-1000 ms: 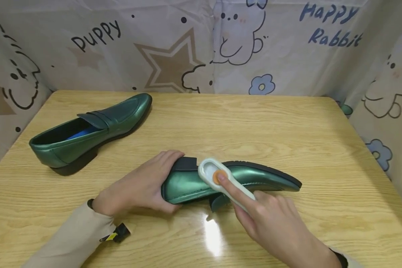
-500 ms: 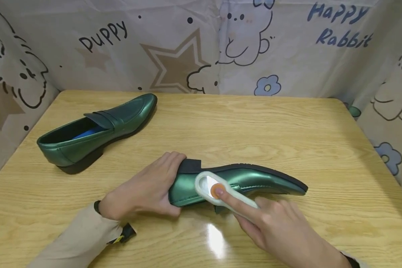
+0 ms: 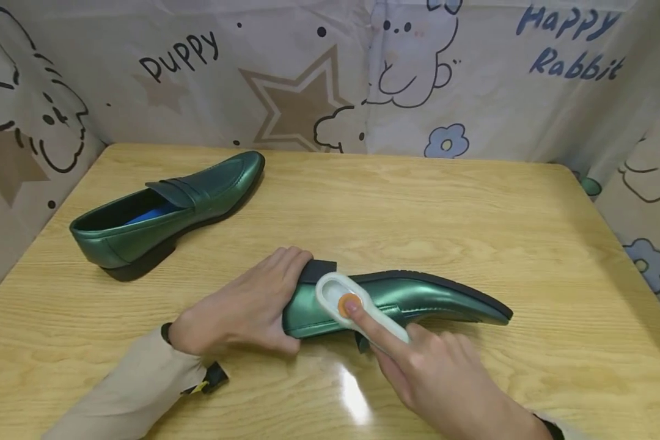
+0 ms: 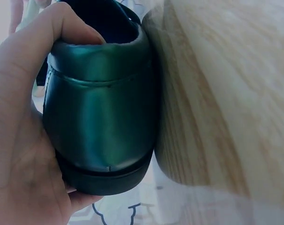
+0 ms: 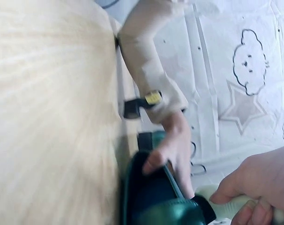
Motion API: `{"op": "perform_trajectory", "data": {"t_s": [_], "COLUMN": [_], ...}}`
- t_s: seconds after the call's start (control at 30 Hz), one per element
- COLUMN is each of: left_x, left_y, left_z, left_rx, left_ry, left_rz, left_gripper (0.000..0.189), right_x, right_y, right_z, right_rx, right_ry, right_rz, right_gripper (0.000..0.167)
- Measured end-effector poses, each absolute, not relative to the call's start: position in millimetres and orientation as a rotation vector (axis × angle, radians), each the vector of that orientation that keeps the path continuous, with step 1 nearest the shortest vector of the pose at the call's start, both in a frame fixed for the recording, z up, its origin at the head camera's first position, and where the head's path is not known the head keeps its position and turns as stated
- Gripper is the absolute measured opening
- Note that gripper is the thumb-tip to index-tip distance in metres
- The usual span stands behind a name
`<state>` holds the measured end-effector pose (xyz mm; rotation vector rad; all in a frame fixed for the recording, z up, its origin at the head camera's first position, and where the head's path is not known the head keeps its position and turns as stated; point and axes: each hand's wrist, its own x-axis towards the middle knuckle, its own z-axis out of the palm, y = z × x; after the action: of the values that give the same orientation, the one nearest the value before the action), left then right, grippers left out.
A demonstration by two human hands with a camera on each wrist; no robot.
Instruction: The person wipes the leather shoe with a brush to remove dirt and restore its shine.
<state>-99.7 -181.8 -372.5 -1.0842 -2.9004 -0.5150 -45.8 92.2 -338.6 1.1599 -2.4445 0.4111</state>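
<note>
A metallic green loafer (image 3: 429,296) lies on its side, black sole away from me and toe to the right. My left hand (image 3: 242,305) grips its heel. In the left wrist view the thumb (image 4: 69,23) hooks over the collar above the shoe's back (image 4: 104,112). My right hand (image 3: 440,373) holds a pale green shoe brush (image 3: 385,327) by its handle, index fingertip on an orange button (image 3: 349,304). The brush head overlaps the loafer's side just ahead of the heel; its underside is hidden.
The matching green loafer (image 3: 214,195) stands upright on its sole at the back left of the wooden table (image 3: 418,208). A cartoon-printed cloth (image 3: 225,116) hangs along the table's back and sides.
Along the loafer's side, the brush has shifted toward the heel, dipping toward me and then coming back up a little. The left hand keeps its grip. The head view has turned slightly left.
</note>
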Motion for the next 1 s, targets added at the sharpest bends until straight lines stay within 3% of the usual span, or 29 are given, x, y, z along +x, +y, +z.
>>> {"op": "perform_trajectory", "data": {"t_s": [0.23, 0.53, 0.83, 1.0], "left_x": [-103.0, -102.6, -101.1, -102.1], "left_y": [-181.2, -182.7, -187.7, -186.0], "left_z": [-371.6, -370.6, -371.2, -373.2], "left_rx": [-1.125, -1.118, -1.169, -1.150], "left_ry": [-2.919, -2.950, -2.872, -2.906], "left_rz": [-0.539, -0.559, -0.592, -0.630], "left_gripper": [0.111, 0.108, 0.112, 0.109], "right_x": [-36.0, -50.1, -34.9, -43.1], "right_y": [87.0, 85.4, 62.5, 65.9], "right_z": [-342.8, -333.6, -342.9, -341.1], "right_rx": [1.234, 1.040, 1.353, 1.276], "right_ry": [-2.443, -2.466, -2.496, -2.457], "right_rz": [0.472, 0.269, 0.435, 0.389], "right_gripper": [0.044, 0.049, 0.049, 0.048]}}
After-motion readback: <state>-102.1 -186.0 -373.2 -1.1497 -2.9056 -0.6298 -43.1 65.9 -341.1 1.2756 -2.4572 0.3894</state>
